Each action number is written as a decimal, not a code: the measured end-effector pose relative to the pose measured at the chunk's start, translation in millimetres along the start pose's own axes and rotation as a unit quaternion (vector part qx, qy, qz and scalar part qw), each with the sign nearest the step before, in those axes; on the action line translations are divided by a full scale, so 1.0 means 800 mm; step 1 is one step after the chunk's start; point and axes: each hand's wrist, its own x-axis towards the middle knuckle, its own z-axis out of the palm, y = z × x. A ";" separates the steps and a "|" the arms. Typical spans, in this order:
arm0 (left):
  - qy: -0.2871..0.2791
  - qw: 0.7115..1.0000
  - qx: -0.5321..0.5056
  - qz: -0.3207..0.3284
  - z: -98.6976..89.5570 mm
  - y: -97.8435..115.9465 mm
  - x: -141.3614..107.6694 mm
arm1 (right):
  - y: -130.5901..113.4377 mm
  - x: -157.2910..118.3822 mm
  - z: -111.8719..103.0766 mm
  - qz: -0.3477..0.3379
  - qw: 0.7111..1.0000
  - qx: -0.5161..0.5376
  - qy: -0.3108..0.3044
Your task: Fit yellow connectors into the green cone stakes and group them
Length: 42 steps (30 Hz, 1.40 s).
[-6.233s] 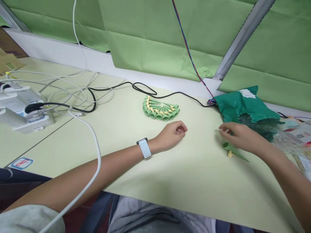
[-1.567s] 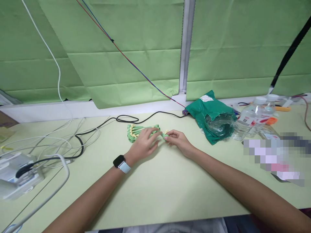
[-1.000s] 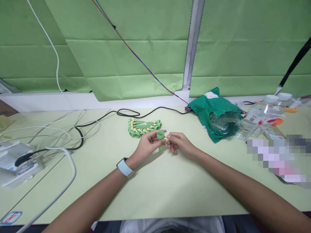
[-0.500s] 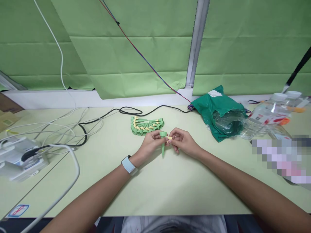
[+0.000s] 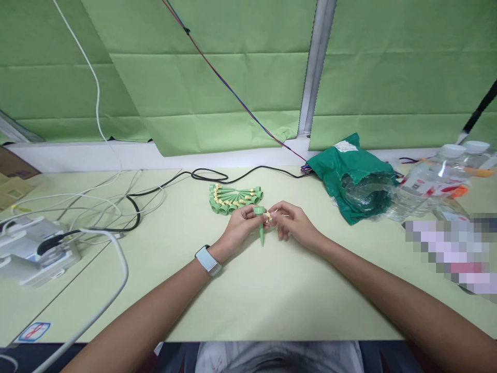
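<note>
My left hand point(image 5: 239, 230) is closed around a green plant watering spike point(image 5: 261, 237), held upright with its wide round collar on top and its narrow tip pointing down. A small yellow valve point(image 5: 268, 217) sits at the side of the spike, between both hands. My right hand point(image 5: 298, 226) pinches that valve with thumb and index finger, the other fingers curled loosely. Fingers partly hide where valve and spike meet. Just behind my left hand lies a fanned pile of similar green spikes point(image 5: 235, 198) with yellow valves.
A torn green plastic bag point(image 5: 334, 166) and clear plastic bottles point(image 5: 430, 176) stand at the right. On the left are a white power strip point(image 5: 62, 259) and tangled white cables point(image 5: 97, 199). A black cable point(image 5: 248, 173) runs along the back of the table point(image 5: 287, 305).
My right fingers have shifted slightly around the yellow valve, showing more of it. The spike stays in my left hand. The whole view has tilted a little.
</note>
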 end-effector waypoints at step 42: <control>-0.017 1.000 -0.002 -0.023 -0.002 -0.001 -0.001 | 0.009 0.005 -0.004 0.025 0.998 0.048 -0.037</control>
